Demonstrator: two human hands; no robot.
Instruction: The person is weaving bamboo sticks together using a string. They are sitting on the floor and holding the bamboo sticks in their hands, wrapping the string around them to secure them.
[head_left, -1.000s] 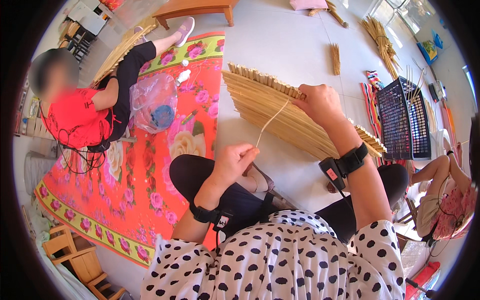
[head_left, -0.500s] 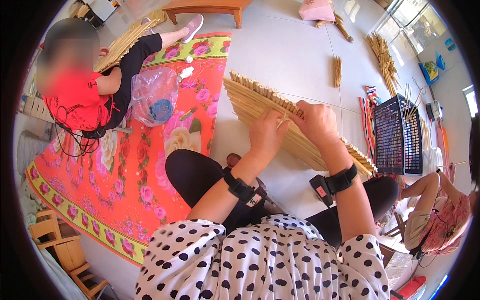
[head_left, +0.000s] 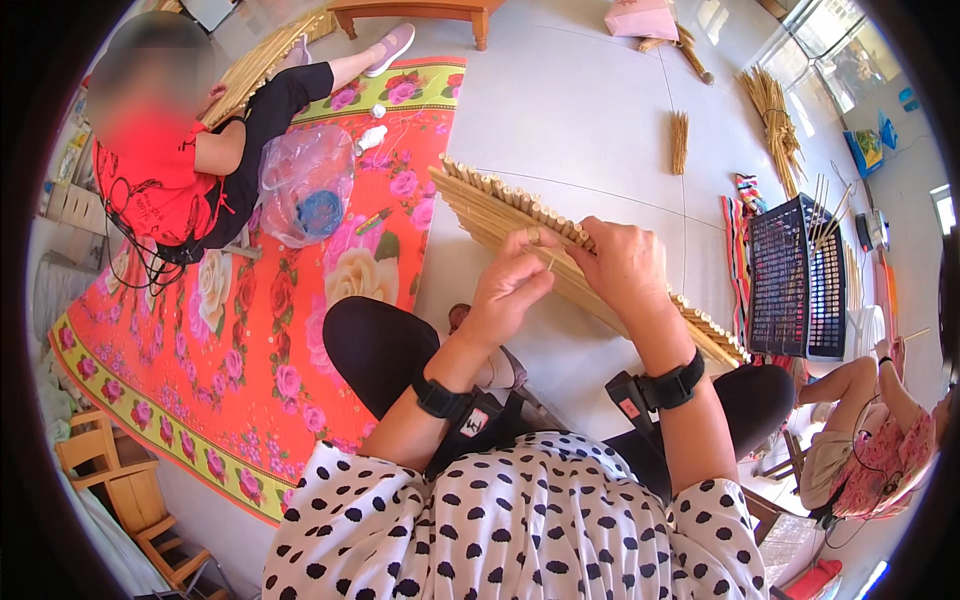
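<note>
A mat of pale straw-like stalks, bound side by side, slants in front of me above my knees, its cut ends forming the upper edge. My right hand is closed on that edge, thumb and fingers gripping the stalk ends. Just left of it, my left hand is closed in a pinch at the mat's near face. A thin pale strand shows at its fingertips; where the strand runs is hard to make out. Part of the mat is hidden behind my hands and forearms.
A red flowered floor cloth lies at left, with a clear plastic bag on it. A co-worker sits there with another mat. Stalk bundles lie far right, near a dark plastic crate. Another person sits lower right.
My left hand has drawn back from the mat's edge, down and left, with the strand at its fingertips. My right hand stays on the edge, and the mat has shifted slightly left.
</note>
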